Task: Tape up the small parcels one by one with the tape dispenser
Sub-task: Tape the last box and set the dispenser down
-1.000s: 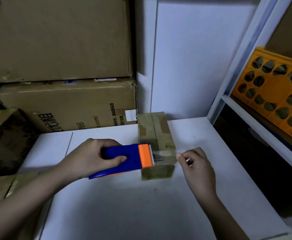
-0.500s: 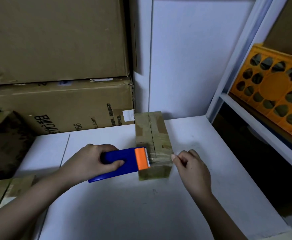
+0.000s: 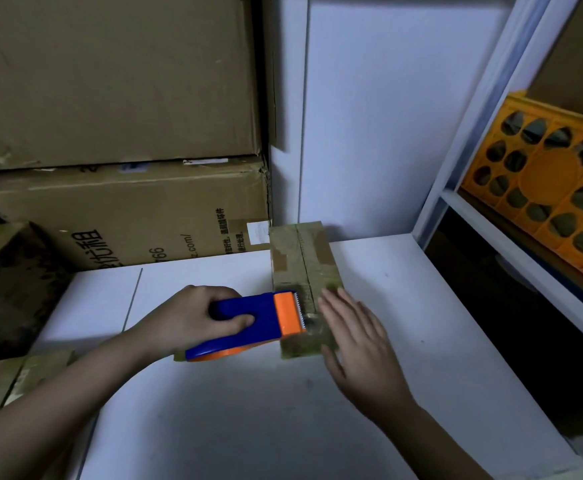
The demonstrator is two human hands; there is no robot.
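Left hand (image 3: 193,323): curled round the blue and orange tape dispenser (image 3: 252,323), whose toothed edge meets the parcel's near left side.
Right hand (image 3: 355,341): released, fingers straight, laid flat on the parcel's near right edge.
Parcel (image 3: 303,268): small brown box lying on the white table (image 3: 248,410), lengthwise away from the person.
Left of the parcel: stacked cartons (image 3: 116,133).
Right of the parcel: orange crate (image 3: 542,188) on a shelf.

Two bare forearms reach in from the bottom edge, one from the left and one from the right. No sleeve, glove, watch or ring shows on either. The left hand (image 3: 193,320) and right hand (image 3: 355,344) are bare, with short, unpainted nails.
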